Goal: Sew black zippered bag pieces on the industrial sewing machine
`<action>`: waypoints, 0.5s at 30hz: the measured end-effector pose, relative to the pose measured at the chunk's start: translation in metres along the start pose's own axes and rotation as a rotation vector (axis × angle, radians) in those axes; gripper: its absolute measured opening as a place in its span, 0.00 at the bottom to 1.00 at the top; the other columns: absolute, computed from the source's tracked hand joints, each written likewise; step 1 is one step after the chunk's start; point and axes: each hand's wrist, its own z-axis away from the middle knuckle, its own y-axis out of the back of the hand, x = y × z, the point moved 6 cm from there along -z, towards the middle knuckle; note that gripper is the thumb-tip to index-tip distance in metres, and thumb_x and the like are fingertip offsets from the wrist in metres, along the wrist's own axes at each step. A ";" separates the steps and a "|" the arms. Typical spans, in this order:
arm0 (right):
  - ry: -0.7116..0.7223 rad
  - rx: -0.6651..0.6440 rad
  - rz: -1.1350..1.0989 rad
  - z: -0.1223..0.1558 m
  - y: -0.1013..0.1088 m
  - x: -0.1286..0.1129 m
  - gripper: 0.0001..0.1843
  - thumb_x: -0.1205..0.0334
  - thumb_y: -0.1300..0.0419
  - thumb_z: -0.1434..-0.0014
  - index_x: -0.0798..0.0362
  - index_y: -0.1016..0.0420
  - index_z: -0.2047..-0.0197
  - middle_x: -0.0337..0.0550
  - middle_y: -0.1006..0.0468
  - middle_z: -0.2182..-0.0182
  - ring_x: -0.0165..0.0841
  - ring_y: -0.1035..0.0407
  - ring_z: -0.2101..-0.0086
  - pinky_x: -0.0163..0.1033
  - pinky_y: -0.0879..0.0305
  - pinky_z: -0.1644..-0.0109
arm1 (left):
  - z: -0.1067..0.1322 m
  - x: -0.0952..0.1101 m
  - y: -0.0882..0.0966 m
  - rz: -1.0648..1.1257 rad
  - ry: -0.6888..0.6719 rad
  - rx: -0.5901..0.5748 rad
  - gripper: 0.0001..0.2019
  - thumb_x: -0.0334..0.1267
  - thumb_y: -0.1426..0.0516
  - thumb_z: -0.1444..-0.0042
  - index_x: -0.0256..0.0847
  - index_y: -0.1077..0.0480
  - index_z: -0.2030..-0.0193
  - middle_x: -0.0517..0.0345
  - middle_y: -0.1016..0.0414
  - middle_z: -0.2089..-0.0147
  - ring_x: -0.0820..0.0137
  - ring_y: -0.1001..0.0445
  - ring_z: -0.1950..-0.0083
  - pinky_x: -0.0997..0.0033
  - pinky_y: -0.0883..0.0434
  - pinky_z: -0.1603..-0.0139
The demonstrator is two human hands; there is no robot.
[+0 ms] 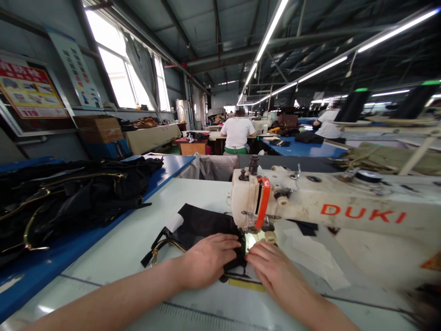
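Observation:
A black fabric piece (206, 225) with a gold zipper (174, 242) and a white patch (174, 223) lies under the head of a white sewing machine (246, 197). My left hand (212, 257) rests on the fabric left of the needle area, fingers stretched out and lying flat. At the fabric's right edge, just in front of the presser foot, my right hand (270, 262) has its fingers closed together on the cloth; its thumb is mostly hidden. A small lamp lights the spot between both hands. The needle itself is hard to make out.
A blue table (99, 243) on the left bears a pile of black zippered pieces (86, 193). White paper sheets (313, 253) lie beneath the machine arm. Ruler markings run along the near tabletop. A person in a white shirt (237, 133) sits ahead; another is at far right.

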 end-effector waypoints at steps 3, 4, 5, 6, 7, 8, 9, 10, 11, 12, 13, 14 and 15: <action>0.003 0.002 -0.010 0.000 -0.001 0.001 0.11 0.75 0.49 0.38 0.53 0.28 0.61 0.43 0.29 0.66 0.37 0.37 0.61 0.45 0.38 0.54 | 0.007 0.004 0.004 0.073 0.009 -0.018 0.15 0.29 0.47 0.46 0.37 0.33 0.50 0.48 0.29 0.46 0.62 0.33 0.43 0.61 0.37 0.41; 0.006 0.005 -0.012 0.000 -0.001 0.001 0.11 0.75 0.49 0.38 0.53 0.28 0.61 0.43 0.29 0.66 0.37 0.37 0.61 0.44 0.38 0.55 | 0.008 0.004 0.005 0.079 0.019 -0.021 0.15 0.31 0.46 0.46 0.37 0.33 0.50 0.48 0.28 0.48 0.62 0.31 0.46 0.60 0.37 0.42; 0.008 0.009 -0.013 0.000 -0.002 0.001 0.11 0.75 0.49 0.38 0.53 0.28 0.61 0.43 0.29 0.66 0.37 0.37 0.61 0.44 0.38 0.55 | 0.008 0.005 0.006 0.073 0.027 -0.020 0.17 0.33 0.45 0.47 0.36 0.34 0.49 0.48 0.28 0.50 0.61 0.30 0.48 0.60 0.37 0.42; 0.009 0.012 -0.013 0.001 -0.002 0.001 0.11 0.75 0.49 0.38 0.53 0.28 0.61 0.43 0.29 0.66 0.37 0.37 0.61 0.44 0.38 0.55 | 0.008 0.005 0.007 0.060 0.031 -0.016 0.19 0.33 0.44 0.48 0.36 0.36 0.47 0.48 0.28 0.50 0.61 0.30 0.49 0.59 0.37 0.42; 0.008 0.014 -0.013 0.001 -0.002 0.002 0.11 0.75 0.49 0.38 0.53 0.28 0.61 0.43 0.29 0.66 0.37 0.37 0.61 0.44 0.38 0.55 | 0.007 0.005 0.007 0.044 0.032 -0.012 0.22 0.34 0.44 0.49 0.35 0.37 0.45 0.47 0.28 0.50 0.60 0.30 0.49 0.59 0.38 0.42; 0.008 0.015 -0.011 0.001 -0.003 0.001 0.11 0.75 0.49 0.38 0.53 0.28 0.62 0.43 0.29 0.66 0.37 0.37 0.61 0.44 0.38 0.55 | 0.005 0.005 0.007 0.025 0.029 -0.011 0.24 0.33 0.44 0.50 0.35 0.39 0.44 0.47 0.29 0.50 0.60 0.31 0.49 0.59 0.38 0.42; 0.009 0.019 -0.008 0.001 -0.003 0.001 0.11 0.75 0.49 0.38 0.53 0.28 0.62 0.42 0.29 0.66 0.37 0.36 0.61 0.44 0.38 0.55 | 0.003 0.005 0.006 0.005 0.025 -0.015 0.25 0.32 0.44 0.50 0.35 0.39 0.44 0.48 0.29 0.51 0.61 0.31 0.49 0.60 0.38 0.42; 0.011 0.024 -0.003 0.001 -0.003 0.001 0.11 0.74 0.49 0.38 0.52 0.28 0.62 0.42 0.29 0.67 0.37 0.36 0.61 0.44 0.38 0.55 | 0.001 0.005 0.005 -0.017 0.020 -0.021 0.24 0.31 0.44 0.51 0.36 0.37 0.45 0.49 0.29 0.53 0.61 0.31 0.50 0.61 0.37 0.44; 0.013 0.031 0.004 0.001 -0.002 0.000 0.11 0.74 0.49 0.38 0.52 0.28 0.62 0.42 0.29 0.67 0.37 0.36 0.61 0.44 0.38 0.55 | -0.001 0.005 0.004 -0.039 0.016 -0.032 0.21 0.31 0.45 0.51 0.38 0.34 0.48 0.51 0.29 0.55 0.62 0.31 0.52 0.62 0.36 0.45; 0.015 0.037 0.010 0.002 -0.002 0.000 0.11 0.74 0.49 0.38 0.52 0.28 0.62 0.42 0.29 0.67 0.37 0.36 0.61 0.44 0.38 0.56 | -0.004 0.004 0.002 -0.059 0.014 -0.041 0.17 0.31 0.45 0.51 0.38 0.32 0.52 0.52 0.29 0.58 0.62 0.30 0.54 0.63 0.35 0.47; 0.017 0.044 0.015 0.002 -0.001 0.000 0.11 0.74 0.49 0.38 0.52 0.27 0.62 0.42 0.29 0.67 0.37 0.36 0.62 0.44 0.37 0.56 | -0.006 0.004 0.001 -0.076 0.014 -0.044 0.13 0.31 0.45 0.50 0.38 0.30 0.56 0.53 0.29 0.61 0.63 0.30 0.56 0.63 0.34 0.49; 0.018 0.048 0.016 0.002 -0.001 0.000 0.11 0.74 0.49 0.38 0.52 0.27 0.62 0.42 0.28 0.68 0.37 0.36 0.62 0.44 0.37 0.56 | -0.007 0.003 0.001 -0.087 0.012 -0.037 0.10 0.31 0.44 0.50 0.38 0.29 0.59 0.53 0.29 0.62 0.63 0.30 0.57 0.63 0.34 0.50; 0.014 0.052 0.017 0.002 -0.001 0.000 0.11 0.74 0.49 0.38 0.52 0.28 0.63 0.42 0.28 0.68 0.37 0.35 0.62 0.44 0.37 0.57 | -0.008 0.002 0.000 -0.090 0.005 -0.025 0.09 0.31 0.44 0.50 0.38 0.29 0.61 0.52 0.29 0.61 0.62 0.30 0.56 0.63 0.34 0.49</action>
